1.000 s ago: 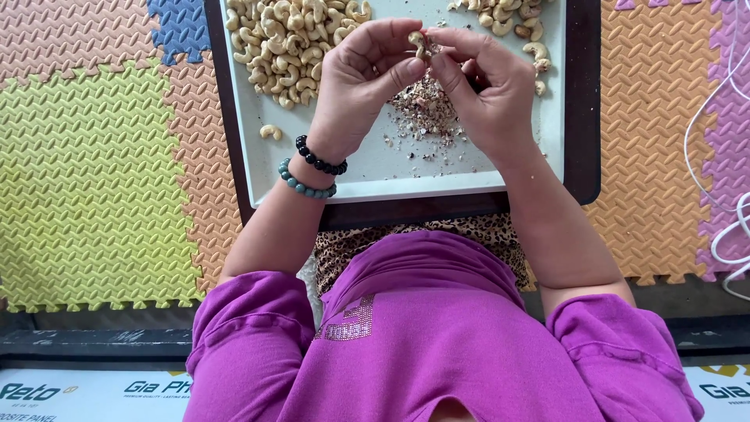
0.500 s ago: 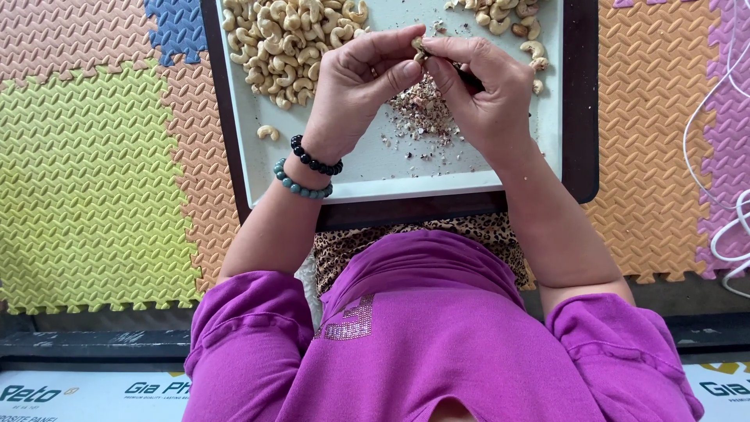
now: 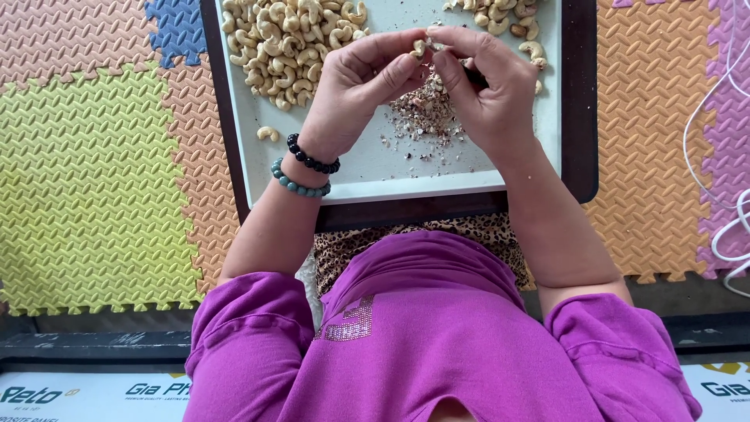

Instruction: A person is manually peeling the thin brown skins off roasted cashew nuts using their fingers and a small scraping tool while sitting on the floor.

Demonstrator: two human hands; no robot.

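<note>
A pale cashew nut (image 3: 419, 48) is pinched in the fingertips of my left hand (image 3: 355, 86), over a light grey tray (image 3: 367, 168). My right hand (image 3: 484, 86) meets it from the right, thumb and forefinger touching the nut, with a small dark tool (image 3: 471, 76) tucked in its fingers. Beneath both hands lies a heap of brownish skin flakes (image 3: 422, 109). A pile of peeled cashews (image 3: 285, 43) fills the tray's upper left. Two bead bracelets (image 3: 306, 172) circle my left wrist.
Unpeeled, darker cashews (image 3: 508, 19) lie at the tray's upper right, and one lone cashew (image 3: 268, 133) rests near its left rim. The tray sits on a dark board (image 3: 582, 117) over coloured foam mats (image 3: 94, 156). White cables (image 3: 723, 156) run at the right.
Both hands stay over the flake heap, working the nut; my right fingers have shifted slightly on it and the nut has turned a little. The view has drifted slightly.
</note>
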